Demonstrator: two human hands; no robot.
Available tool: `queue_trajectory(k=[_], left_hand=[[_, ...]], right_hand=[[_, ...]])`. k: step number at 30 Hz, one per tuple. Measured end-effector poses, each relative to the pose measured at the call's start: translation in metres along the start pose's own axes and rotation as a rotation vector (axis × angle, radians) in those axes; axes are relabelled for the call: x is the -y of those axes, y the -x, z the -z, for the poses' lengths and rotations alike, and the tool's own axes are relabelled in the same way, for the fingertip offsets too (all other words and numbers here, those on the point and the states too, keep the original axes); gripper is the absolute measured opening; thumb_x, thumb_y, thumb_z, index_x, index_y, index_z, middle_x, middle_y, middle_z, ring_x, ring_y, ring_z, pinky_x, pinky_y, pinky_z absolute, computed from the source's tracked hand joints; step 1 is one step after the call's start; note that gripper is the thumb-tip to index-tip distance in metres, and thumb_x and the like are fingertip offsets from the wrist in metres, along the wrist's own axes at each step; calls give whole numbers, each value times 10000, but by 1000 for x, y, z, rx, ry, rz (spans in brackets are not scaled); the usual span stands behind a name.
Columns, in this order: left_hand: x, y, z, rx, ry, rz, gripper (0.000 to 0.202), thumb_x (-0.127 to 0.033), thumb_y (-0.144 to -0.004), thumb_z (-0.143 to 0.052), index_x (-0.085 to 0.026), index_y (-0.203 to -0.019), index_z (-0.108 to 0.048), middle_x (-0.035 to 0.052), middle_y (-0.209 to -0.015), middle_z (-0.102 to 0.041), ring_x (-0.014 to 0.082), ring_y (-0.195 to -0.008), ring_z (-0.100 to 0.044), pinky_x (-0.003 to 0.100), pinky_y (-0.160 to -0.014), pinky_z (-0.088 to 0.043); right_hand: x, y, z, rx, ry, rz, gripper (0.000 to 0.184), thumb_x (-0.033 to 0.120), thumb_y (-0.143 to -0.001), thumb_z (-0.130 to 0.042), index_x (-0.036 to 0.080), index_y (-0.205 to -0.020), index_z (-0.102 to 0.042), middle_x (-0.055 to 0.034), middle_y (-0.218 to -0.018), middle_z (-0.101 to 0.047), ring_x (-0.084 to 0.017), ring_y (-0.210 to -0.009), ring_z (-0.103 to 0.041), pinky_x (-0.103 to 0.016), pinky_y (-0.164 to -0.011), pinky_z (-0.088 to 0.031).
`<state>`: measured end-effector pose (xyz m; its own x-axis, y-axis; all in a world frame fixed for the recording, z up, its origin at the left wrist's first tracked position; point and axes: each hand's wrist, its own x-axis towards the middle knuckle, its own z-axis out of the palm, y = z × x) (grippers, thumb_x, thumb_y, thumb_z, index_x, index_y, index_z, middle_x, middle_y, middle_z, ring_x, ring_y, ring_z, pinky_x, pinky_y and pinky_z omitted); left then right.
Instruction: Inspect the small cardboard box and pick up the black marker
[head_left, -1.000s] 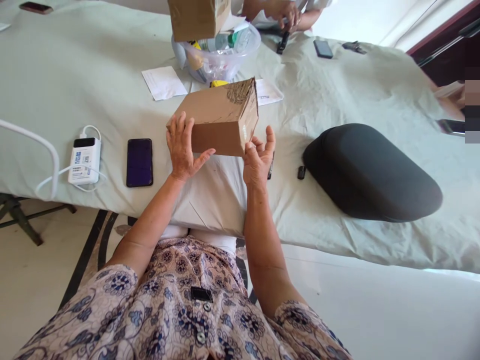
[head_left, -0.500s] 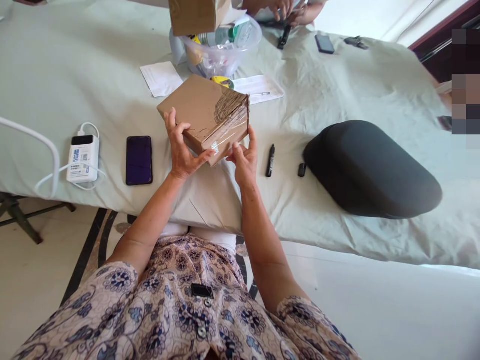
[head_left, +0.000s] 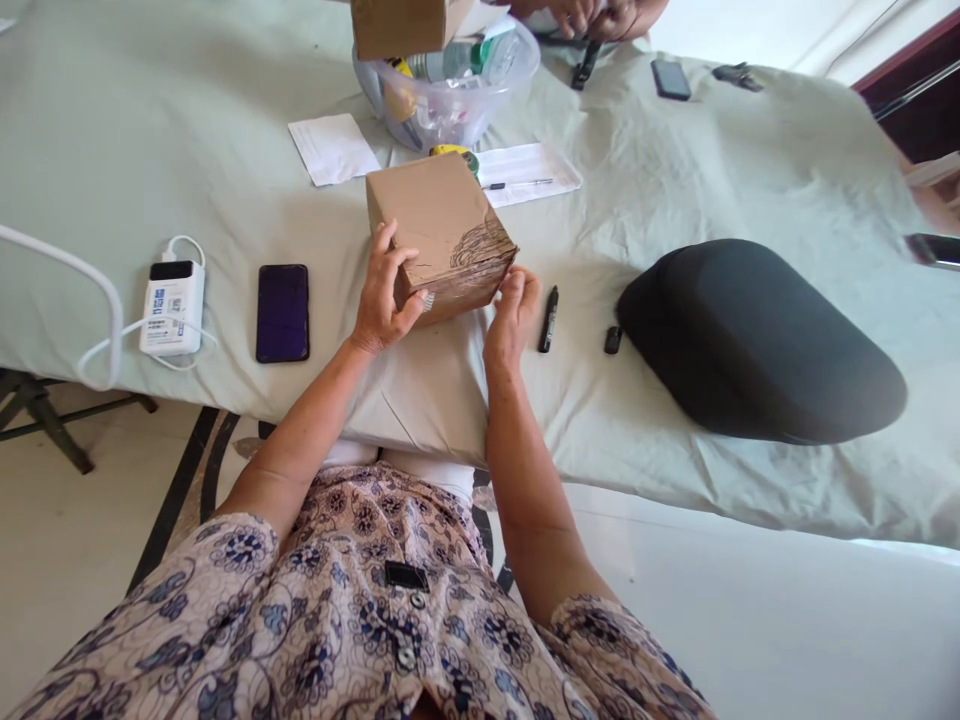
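Bright, soft daylight; sharp centre, wide-angle bending at edges.
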<state>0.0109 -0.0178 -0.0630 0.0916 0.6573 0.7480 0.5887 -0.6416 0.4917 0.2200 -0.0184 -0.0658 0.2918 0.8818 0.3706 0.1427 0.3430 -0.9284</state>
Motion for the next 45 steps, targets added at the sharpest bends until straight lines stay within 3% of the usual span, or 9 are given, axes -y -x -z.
queue_trajectory(k=[3, 7, 11, 16, 19, 22, 28, 40, 45], left_hand=[[2, 2, -1, 51, -24, 21, 637, -753, -972, -351, -270, -1353, -518, 152, -1677, -374, 327, -1603, -298, 603, -1273, -325], [2, 2, 0, 49, -46, 52, 641, -781, -949, -403, -274, -1303, -572, 133, -1671, -403, 304, -1579, -347, 570, -1261, -376], [-1, 0, 1, 52, -58, 78, 648, -819, -938, -410, -288, -1254, -607, 114, -1659, -432, 284, -1558, -390, 541, -1245, -417], [-5, -3, 3, 39, -15, 109, 693, -853, -933, -359, -287, -1252, -600, 128, -1641, -453, 292, -1563, -390, 545, -1265, -385], [-6, -5, 5, -9, 18, 130, 679, -838, -944, -369, -267, -1248, -577, 150, -1629, -462, 299, -1554, -407, 522, -1263, -385], [-5, -7, 9, -81, 48, 177, 662, -814, -957, -388, -267, -1310, -511, 157, -1652, -426, 305, -1561, -397, 514, -1283, -356], [-4, -7, 11, -75, 16, 172, 626, -792, -979, -361, -285, -1333, -464, 138, -1670, -405, 289, -1576, -373, 503, -1290, -354], [-10, -6, 3, -145, 219, 134, 560, -759, -943, -531, -294, -1254, -536, 123, -1594, -512, 311, -1485, -501, 515, -1268, -389], [-7, -6, 3, -112, 224, 117, 563, -765, -939, -525, -309, -1269, -529, 115, -1599, -504, 319, -1505, -475, 536, -1269, -383]], right_hand=[[10, 8, -6, -50, 46, 19, 634, 763, -855, -602, 263, -1239, -525, -57, -1157, -608, -219, -1106, -612, -442, -1028, -504], [22, 15, -11, -94, 140, 50, 655, 818, -754, -689, 259, -1052, -522, -18, -1025, -556, -207, -982, -586, -442, -1003, -506], [26, 12, -11, -139, 155, 58, 573, 833, -874, -535, 266, -832, -456, 24, -827, -441, -179, -788, -504, -409, -909, -524], [17, 5, -10, -114, 47, 14, 592, 830, -939, -417, 262, -772, -437, 22, -777, -398, -179, -771, -510, -396, -869, -541], [14, 5, -9, -32, -1, 26, 603, 853, -919, -432, 259, -851, -510, 17, -811, -458, -170, -781, -544, -380, -858, -562], [17, 7, -8, 72, -15, 65, 593, 829, -872, -565, 281, -1097, -599, -3, -914, -534, -179, -872, -596, -346, -826, -567], [19, 9, -7, 177, 10, 58, 659, 684, -859, -714, 337, -1397, -555, -20, -1033, -600, -191, -964, -629, -327, -811, -584], [-5, 6, -11, 49, 45, 194, 556, 573, -908, -707, 292, -1364, -557, 3, -985, -544, -139, -870, -597, -250, -724, -543], [-6, 8, -14, 26, 95, 205, 576, 603, -899, -699, 263, -1341, -555, -29, -1085, -567, -160, -916, -596, -276, -755, -549]])
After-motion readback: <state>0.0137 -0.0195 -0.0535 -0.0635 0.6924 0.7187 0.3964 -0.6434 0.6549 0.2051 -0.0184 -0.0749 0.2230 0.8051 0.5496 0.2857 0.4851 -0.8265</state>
